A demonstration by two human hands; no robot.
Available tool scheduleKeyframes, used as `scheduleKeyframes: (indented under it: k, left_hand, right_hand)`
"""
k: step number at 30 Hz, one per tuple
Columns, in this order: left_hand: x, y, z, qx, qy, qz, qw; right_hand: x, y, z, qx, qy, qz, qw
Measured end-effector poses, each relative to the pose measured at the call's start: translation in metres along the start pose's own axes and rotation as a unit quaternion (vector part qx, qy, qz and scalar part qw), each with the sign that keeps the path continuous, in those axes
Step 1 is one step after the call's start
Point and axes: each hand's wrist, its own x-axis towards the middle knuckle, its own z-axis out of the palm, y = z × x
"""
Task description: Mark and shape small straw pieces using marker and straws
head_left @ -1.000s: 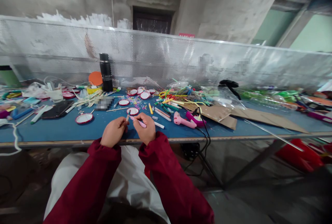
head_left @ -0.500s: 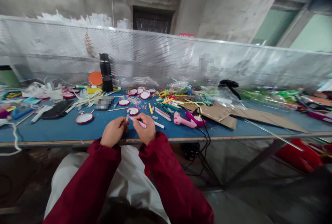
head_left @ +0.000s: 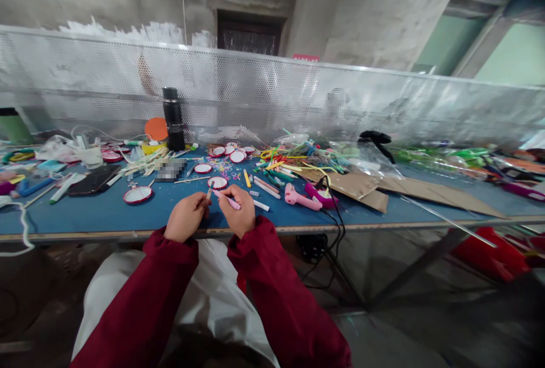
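Observation:
My left hand [head_left: 186,217] pinches a short, narrow stick [head_left: 210,190] upright near the table's front edge. A pale pink marker [head_left: 233,203] is in my right hand [head_left: 242,213], its tip pointing left and touching or almost touching the stick. Just behind both hands lies a round white disc with a red rim [head_left: 218,183]. Another red-rimmed disc [head_left: 138,195] sits to the left. On the right rest a white marker [head_left: 261,205], a small clear cap [head_left: 254,193] and several other markers [head_left: 266,187].
A pink hot glue gun [head_left: 301,197] with a black cord lies right of the markers, beside cardboard sheets [head_left: 344,184]. Pipe cleaners [head_left: 315,155] are heaped behind. A black bottle [head_left: 174,121] stands at the back, and a dark phone [head_left: 93,180] lies left. Perforated metal panel [head_left: 264,95] bounds the table.
Both hands keep almost the same pose, with the stick and the pink marker still held tip to stick. The view has shifted very slightly.

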Motion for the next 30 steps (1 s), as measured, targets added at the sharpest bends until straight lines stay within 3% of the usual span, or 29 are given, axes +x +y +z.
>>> scheduleKeyframes:
  k: [30]
  left_hand:
    - [-0.0007, 0.002, -0.001, 0.002, 0.001, 0.003, 1.0]
  right_hand:
    - [-0.0001, -0.0001, -0.0003, 0.009, 0.002, 0.005, 1.0]
